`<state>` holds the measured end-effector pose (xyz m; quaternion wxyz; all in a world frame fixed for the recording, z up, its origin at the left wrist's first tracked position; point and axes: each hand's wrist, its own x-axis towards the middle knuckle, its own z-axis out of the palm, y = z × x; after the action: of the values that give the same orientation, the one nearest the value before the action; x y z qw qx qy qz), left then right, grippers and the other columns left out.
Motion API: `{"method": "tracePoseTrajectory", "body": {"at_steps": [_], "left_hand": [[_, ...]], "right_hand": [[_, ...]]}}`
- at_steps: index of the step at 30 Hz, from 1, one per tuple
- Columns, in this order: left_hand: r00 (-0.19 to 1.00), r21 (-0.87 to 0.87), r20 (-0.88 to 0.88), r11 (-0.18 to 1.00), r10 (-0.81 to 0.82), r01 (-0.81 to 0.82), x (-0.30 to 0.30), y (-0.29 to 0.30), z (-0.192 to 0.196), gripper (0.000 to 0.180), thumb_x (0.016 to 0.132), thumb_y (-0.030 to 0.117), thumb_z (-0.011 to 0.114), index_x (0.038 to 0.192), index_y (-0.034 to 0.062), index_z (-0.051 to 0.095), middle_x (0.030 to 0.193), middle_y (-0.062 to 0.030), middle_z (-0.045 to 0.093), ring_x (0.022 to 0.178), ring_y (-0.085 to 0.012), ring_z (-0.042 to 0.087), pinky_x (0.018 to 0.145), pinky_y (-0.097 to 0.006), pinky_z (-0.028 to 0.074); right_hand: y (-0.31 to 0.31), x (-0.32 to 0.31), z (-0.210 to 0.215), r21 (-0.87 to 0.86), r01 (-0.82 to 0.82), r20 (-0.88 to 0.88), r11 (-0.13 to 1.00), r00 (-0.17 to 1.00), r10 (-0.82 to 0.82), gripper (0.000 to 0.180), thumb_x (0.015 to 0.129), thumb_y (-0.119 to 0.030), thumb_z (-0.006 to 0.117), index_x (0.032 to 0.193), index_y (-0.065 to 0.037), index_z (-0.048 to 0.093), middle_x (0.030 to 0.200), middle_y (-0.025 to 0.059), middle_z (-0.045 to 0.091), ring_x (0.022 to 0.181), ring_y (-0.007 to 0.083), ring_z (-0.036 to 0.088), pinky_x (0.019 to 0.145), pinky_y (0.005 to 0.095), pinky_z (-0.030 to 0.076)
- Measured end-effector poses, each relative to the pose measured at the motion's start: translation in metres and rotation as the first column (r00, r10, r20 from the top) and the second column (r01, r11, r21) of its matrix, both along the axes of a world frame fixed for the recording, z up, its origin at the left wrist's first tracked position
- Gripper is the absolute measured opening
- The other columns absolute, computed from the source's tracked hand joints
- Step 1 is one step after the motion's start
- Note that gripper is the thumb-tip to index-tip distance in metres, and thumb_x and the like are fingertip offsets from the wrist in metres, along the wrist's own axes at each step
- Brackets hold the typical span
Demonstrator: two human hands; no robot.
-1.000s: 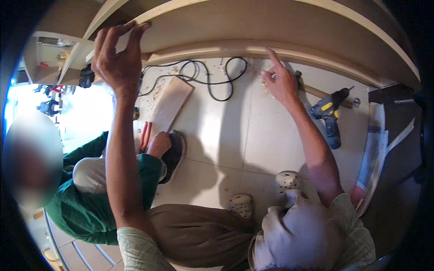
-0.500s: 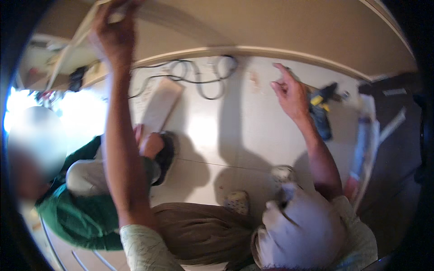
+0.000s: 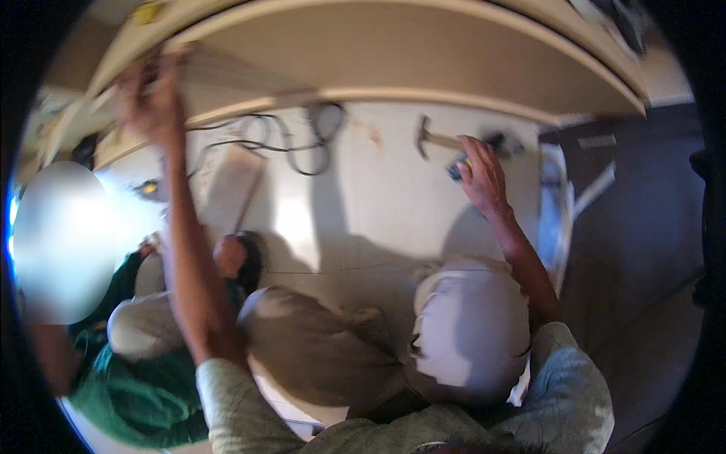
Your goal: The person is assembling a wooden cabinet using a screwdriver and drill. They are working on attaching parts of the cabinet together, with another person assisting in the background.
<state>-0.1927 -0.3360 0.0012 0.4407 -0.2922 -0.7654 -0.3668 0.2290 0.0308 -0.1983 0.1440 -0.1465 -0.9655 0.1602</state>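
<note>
My left hand (image 3: 153, 102) is raised at the left end of a long beige panel (image 3: 423, 57) with a pale edge. Its fingers are smeared by motion, so I cannot tell whether they grip that edge. A claw hammer (image 3: 442, 140) with a wooden handle lies by my right hand (image 3: 484, 178). The fingertips overlap the handle, while the thumb stands apart below them. Contact between fingers and handle cannot be made out. Partly hidden under this hand is a dark tool with yellow parts (image 3: 457, 166).
Another person in green (image 3: 147, 397) crouches close at my left, with a pale board (image 3: 236, 189) beside their foot. Black cable (image 3: 306, 172) loops over the light floor. A dark brown panel (image 3: 628, 219) stands on the right, and a yellow thing (image 3: 147, 11) sits at upper left.
The view has shifted, with the panel's upper edge now showing. My left hand has dropped lower in view. My right hand's pointing finger has bent, and the hammer has come out from behind the hand.
</note>
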Motion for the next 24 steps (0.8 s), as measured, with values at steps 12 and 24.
{"method": "tracePoseTrajectory", "body": {"at_steps": [12,24], "left_hand": [[0.736,0.737,0.618,0.531,-0.276,-0.419,0.033,0.042,0.04,0.056,0.09,0.016,0.086,0.125,-0.0017,0.047,0.113,-0.0155,0.053,0.093,-0.0256,0.06,0.088,-0.041,0.053],[0.483,0.4,0.874,0.477,0.059,-0.783,0.003,0.059,0.053,0.071,0.107,0.042,0.06,0.145,-0.0144,0.037,0.144,-0.0342,0.048,0.141,-0.0497,0.042,0.12,-0.055,0.034]], "right_hand": [[0.042,-0.079,-0.034,-0.245,-0.079,0.417,0.966,0.891,0.179,0.039,0.092,-0.002,0.071,0.129,-0.007,0.06,0.126,0.0202,0.064,0.124,0.0446,0.06,0.106,0.0554,0.051],[-0.001,-0.105,0.187,-0.607,-0.132,0.366,0.784,0.829,0.423,0.031,0.114,-0.02,0.047,0.136,-0.003,0.059,0.1,0.0161,0.068,0.089,0.0283,0.069,0.083,0.0439,0.055]]}}
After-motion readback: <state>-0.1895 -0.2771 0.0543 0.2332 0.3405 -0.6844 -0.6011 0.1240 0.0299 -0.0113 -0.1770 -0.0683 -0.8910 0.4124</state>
